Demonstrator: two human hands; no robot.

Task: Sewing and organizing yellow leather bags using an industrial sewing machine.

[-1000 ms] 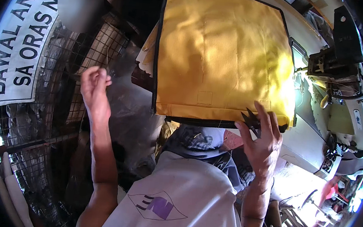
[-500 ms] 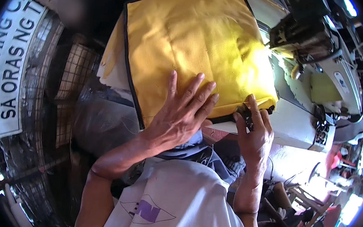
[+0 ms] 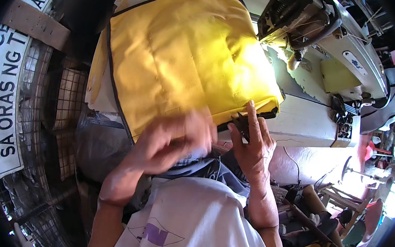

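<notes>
A yellow fabric panel (image 3: 175, 52) edged in black binding lies spread over the sewing table. At its near right edge my right hand (image 3: 253, 146) is closed, thumb and fingers round a small dark pointed tool (image 3: 240, 123) that looks like thread snips. My index finger stretches along the folded yellow hem beside the black strip. My left hand (image 3: 177, 138) is over the panel's near edge, smeared by motion, so its fingers and anything in them cannot be made out.
An industrial sewing machine (image 3: 351, 56) stands at the right, its lamp lighting the panel. A pale yellow pad (image 3: 338, 76) sits under its arm. To the left are a wire mesh (image 3: 72, 90) and a white sign (image 3: 6, 108). Wooden frames (image 3: 339, 204) clutter the lower right.
My left hand, lying flat with fingers spread on the panel before, has lifted and drawn back toward me. My right hand stays at the hem with the dark tool. The view has shifted.
</notes>
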